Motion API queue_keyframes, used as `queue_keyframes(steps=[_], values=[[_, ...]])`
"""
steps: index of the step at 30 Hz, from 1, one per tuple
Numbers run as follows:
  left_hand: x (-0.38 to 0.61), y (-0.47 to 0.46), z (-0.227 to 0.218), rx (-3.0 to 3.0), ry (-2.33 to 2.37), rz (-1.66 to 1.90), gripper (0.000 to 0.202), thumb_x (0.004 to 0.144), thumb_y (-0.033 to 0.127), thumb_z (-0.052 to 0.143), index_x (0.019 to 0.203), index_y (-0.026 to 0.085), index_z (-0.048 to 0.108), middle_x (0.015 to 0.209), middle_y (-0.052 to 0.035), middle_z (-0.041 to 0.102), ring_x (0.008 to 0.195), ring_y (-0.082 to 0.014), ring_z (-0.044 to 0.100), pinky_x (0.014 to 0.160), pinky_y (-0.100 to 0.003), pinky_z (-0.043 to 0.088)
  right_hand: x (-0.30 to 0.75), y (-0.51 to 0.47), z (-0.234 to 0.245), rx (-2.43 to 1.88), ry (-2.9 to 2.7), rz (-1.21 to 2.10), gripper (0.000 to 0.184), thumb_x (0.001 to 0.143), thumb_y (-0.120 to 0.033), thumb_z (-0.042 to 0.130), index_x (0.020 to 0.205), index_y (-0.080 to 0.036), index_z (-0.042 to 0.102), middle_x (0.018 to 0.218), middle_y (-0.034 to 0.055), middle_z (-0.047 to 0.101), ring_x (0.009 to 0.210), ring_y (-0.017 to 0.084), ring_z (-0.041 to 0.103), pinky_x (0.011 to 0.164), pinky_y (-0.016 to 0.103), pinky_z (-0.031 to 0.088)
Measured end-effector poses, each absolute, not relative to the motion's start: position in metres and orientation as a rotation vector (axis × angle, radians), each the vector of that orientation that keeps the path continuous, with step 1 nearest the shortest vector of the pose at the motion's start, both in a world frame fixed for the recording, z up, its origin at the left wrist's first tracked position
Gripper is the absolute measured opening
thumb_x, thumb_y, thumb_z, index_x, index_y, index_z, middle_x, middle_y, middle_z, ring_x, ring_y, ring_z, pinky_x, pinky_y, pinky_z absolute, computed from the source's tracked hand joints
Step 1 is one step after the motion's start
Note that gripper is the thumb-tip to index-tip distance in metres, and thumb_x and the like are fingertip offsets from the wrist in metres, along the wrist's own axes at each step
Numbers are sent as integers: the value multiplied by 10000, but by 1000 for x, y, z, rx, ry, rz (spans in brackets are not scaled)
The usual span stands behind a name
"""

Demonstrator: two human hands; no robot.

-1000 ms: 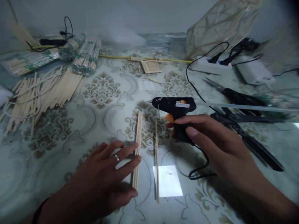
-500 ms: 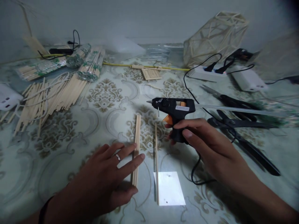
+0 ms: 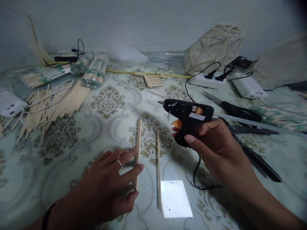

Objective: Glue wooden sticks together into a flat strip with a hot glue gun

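Note:
My right hand (image 3: pixel 218 150) is wrapped round the handle of a black glue gun (image 3: pixel 189 111) with an orange trigger. Its nozzle points left, above the table, and a clear glue stick (image 3: pixel 242 119) sticks out of its back. With its fingertips and thumb, my left hand (image 3: pixel 115 182) grips a narrow row of wooden sticks (image 3: pixel 139 137), which seems tipped on edge. Between the two hands a single wooden stick (image 3: pixel 158 159) lies apart on the patterned tablecloth. The fingers under the gun's handle are partly hidden.
Loose sticks (image 3: pixel 64 102) and wrapped bundles (image 3: pixel 94 70) lie at the left. A small stick panel (image 3: pixel 153 81) is at the back. Scissors (image 3: pixel 240 110), a power strip (image 3: pixel 208 81) and a stick lattice frame (image 3: pixel 216 48) stand or lie at the right. The gun's cord (image 3: pixel 195 172) loops below it.
My right hand has moved the glue gun slightly right, with its nozzle tilted up. The row of sticks under my left fingers has turned and looks narrower. The view has shifted a little.

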State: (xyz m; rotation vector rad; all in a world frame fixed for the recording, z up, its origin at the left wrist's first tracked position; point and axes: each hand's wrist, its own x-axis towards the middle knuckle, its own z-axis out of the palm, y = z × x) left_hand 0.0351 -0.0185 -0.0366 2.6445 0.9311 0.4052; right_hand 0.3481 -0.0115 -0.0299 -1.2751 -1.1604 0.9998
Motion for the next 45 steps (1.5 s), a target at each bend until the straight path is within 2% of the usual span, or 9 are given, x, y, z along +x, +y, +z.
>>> queue_keyframes(steps=[5,10,17,20,25,29,34,37,45], values=[[37,-20,-35,2616,970,385,490,844,261,822,1319,260,702,1564,-113,705,1364,-395,703,1063,-608,625,346,-12,-33,-1255,-1093,1062,375,909,-407,946,976,-329,586,1135,-48,841,1017,179,859,952,321,685],[38,-16,-38,2633,1025,477,90,989,169,671,1058,223,647,1304,-116,765,1218,-322,750,998,-503,657,347,-13,-38,-1318,-1040,1043,386,882,-423,960,1117,-369,659,1054,-55,771,1077,198,846,995,350,690],[35,-9,-36,2622,1122,577,273,1082,43,502,1242,246,590,1095,-30,772,961,-204,775,852,-337,646,348,-13,-34,-1292,-1022,1113,474,872,-408,967,1255,-399,687,1064,-36,832,1102,223,843,1007,384,686],[34,-6,-36,2593,1161,661,253,1075,36,519,1179,253,599,980,4,757,867,-196,755,767,-325,613,351,-14,-33,-1424,-1015,1118,450,799,-460,1009,1161,-332,774,1083,18,865,1063,256,837,984,384,672],[34,-2,-31,2562,1185,812,160,1064,102,606,1061,262,596,858,32,716,779,-191,724,716,-324,586,356,-18,-29,-1639,-857,1069,486,629,-648,1031,841,-273,806,863,24,818,876,276,795,852,381,634],[35,-6,-25,2473,1202,900,197,1050,91,618,991,270,565,832,44,707,755,-169,709,695,-291,574,351,-19,-21,-1695,-1048,1019,490,747,-730,928,700,-259,805,822,45,778,850,253,743,845,366,589],[37,-10,-23,2417,1119,927,242,1040,64,588,930,267,514,803,54,701,742,-150,695,678,-263,577,345,-19,-18,-1452,-1167,1290,294,894,-610,881,940,-320,887,1033,39,839,832,215,748,836,353,629],[38,-10,-22,2387,1115,940,243,1019,61,599,917,264,514,789,59,692,724,-144,691,661,-257,567,347,-19,-17,-1484,-1288,1309,343,902,-647,850,955,-312,897,1003,62,852,889,252,773,878,389,629],[40,-11,-26,2355,1084,892,241,1023,50,630,998,285,586,844,66,759,780,-156,728,745,-274,607,340,-17,-1,-1762,-1307,1247,493,670,-763,902,768,-287,825,865,65,795,905,343,748,969,530,610]])
